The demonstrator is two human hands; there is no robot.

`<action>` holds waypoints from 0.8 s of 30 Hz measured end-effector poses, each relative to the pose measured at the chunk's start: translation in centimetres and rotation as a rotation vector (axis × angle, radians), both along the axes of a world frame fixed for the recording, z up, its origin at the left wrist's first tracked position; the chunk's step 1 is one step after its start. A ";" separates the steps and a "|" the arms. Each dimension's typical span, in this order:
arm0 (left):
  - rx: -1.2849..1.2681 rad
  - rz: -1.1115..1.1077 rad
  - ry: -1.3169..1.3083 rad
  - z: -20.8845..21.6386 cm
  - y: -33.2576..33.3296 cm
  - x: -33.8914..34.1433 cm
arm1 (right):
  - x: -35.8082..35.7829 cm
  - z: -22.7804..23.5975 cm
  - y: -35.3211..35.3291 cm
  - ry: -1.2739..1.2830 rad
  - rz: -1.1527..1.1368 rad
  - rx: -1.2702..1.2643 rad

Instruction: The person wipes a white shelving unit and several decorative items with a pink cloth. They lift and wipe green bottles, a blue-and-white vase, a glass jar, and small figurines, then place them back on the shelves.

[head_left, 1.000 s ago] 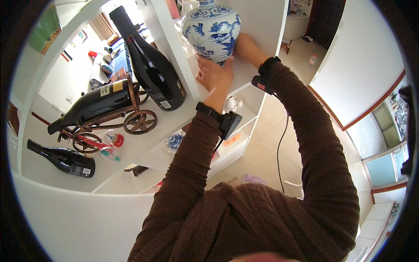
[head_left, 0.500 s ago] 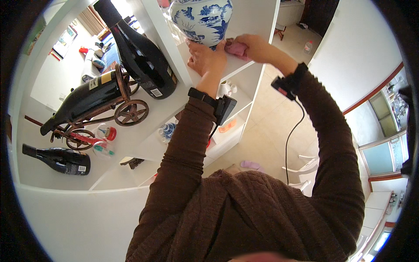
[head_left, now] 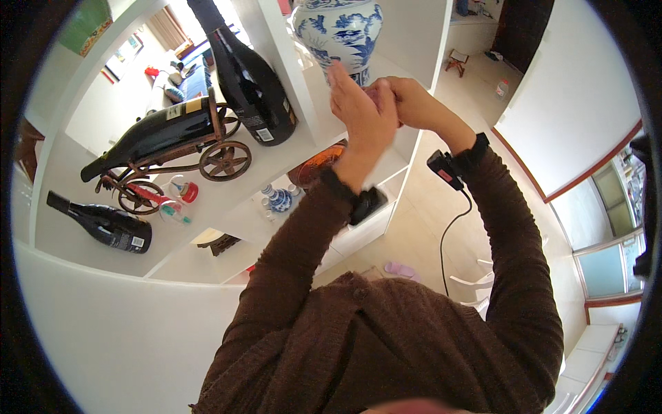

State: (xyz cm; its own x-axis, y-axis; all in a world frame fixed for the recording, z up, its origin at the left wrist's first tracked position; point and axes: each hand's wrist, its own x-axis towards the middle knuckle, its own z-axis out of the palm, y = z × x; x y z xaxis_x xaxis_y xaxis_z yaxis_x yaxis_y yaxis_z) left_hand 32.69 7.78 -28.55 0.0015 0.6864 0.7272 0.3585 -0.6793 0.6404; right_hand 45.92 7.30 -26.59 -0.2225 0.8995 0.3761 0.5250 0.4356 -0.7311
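Observation:
My left hand (head_left: 364, 123) is raised off the shelf, fingers stretched out, its palm side close against a pink cloth (head_left: 374, 92). My right hand (head_left: 414, 103) is closed round that cloth; most of it is hidden between the two hands. Just beyond them stands a white vase (head_left: 339, 31) with blue painted scenery, upright on the white shelf (head_left: 407, 67). The left fingertips overlap the vase's lower part in the picture; whether they touch it I cannot tell.
To the left are a tall dark bottle (head_left: 252, 90), another bottle (head_left: 162, 131) on a wheeled metal holder (head_left: 225, 160) and a smaller bottle (head_left: 103, 224). Blue-and-white porcelain (head_left: 279, 200) sits on a lower shelf. A cable (head_left: 443, 241) hangs from my right wrist.
My left hand has lifted away from the vase's base and come to the cloth. My right hand has drawn the cloth back from the shelf toward me. The view has shifted slightly.

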 end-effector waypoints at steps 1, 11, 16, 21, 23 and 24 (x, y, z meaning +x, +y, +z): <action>0.211 0.012 0.049 -0.5 -2.0 -0.7 | -0.3 0.3 -0.5 -0.089 0.058 0.152; 0.451 0.247 0.155 -0.3 -8.2 -14.1 | -6.4 1.6 1.5 -0.203 -0.024 0.426; 0.337 0.276 0.183 -2.7 -7.2 -15.9 | -10.7 2.1 6.2 -0.226 -0.075 0.273; 0.241 0.185 0.289 -4.9 -6.4 -16.4 | -11.5 1.2 9.9 -0.331 0.072 0.215; 0.245 0.210 0.377 -5.4 -6.0 -16.5 | -11.6 1.6 11.7 -0.361 0.109 -0.094; 0.281 0.238 0.412 -5.6 -5.8 -16.5 | -11.5 1.6 12.2 -0.488 0.145 -0.015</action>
